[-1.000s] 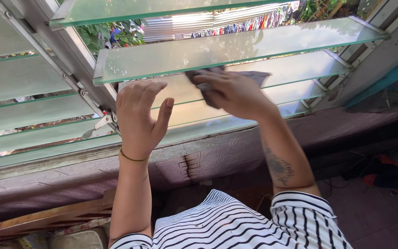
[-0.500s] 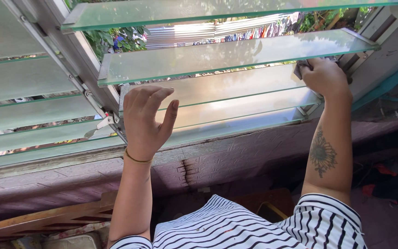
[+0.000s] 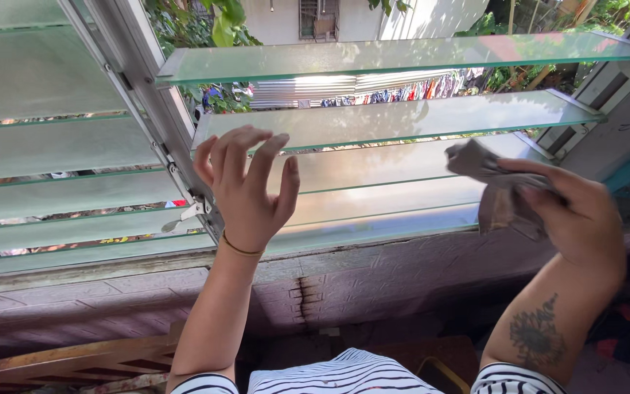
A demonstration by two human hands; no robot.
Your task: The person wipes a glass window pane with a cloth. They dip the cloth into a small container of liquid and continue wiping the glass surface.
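Observation:
My right hand (image 3: 577,215) grips a crumpled grey cloth (image 3: 486,186), held in the air just in front of the right end of the lower frosted glass louvre slats (image 3: 388,164). My left hand (image 3: 246,190) is raised with its fingers spread, holding nothing, in front of the left end of the same slats, close to the metal window frame post (image 3: 158,124). Two higher slats (image 3: 402,117) lie tilted open above both hands. My striped shirt shows at the bottom edge.
A second bank of frosted slats (image 3: 45,146) fills the left side. Below the window runs a purplish wall ledge (image 3: 373,266) with a dark crack. A wooden furniture edge (image 3: 60,361) sits at lower left. Foliage and hanging laundry show outside.
My right hand pulled the cloth off the slat's far right end and drew back toward me. The left hand rose slightly with fingers wider. The view tilted upward.

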